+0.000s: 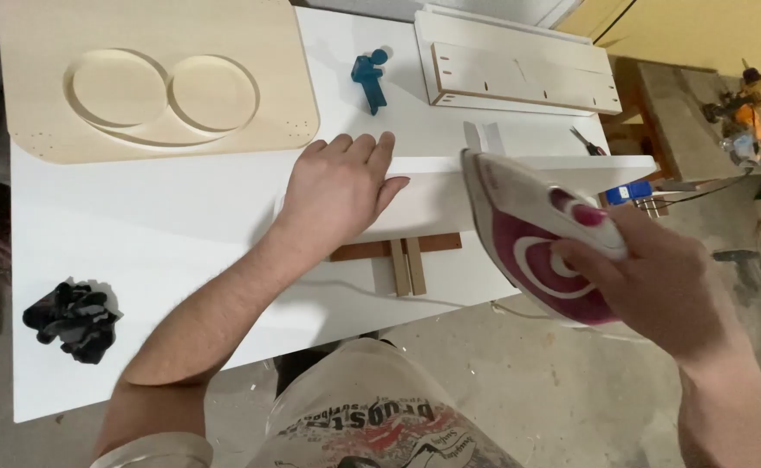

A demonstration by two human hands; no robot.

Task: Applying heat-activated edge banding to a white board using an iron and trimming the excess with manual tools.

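The right hand [658,277] is wrapped around the handle of a pink-and-white clothes iron [532,234], tilted on its side so the soleplate edge meets the end of a white panel [432,195] standing on edge on the white worktable [138,225]. The left hand [341,186] rests flat on that panel, left of the iron, fingers together and extended, gripping nothing. Under the panel, short wooden blocks [406,264] prop it up. Beyond the panel lie a blue clamp [370,80], a plywood board with two round recesses [155,87] and a slotted white part [519,78]; a black bundle [73,321] sits well to its left. A likely risk is the left fingers lying close to the hot iron, or the panel tipping off its blocks under pressure. The soleplate contact and any edge strip are hidden behind the iron, and its cord is barely traceable.
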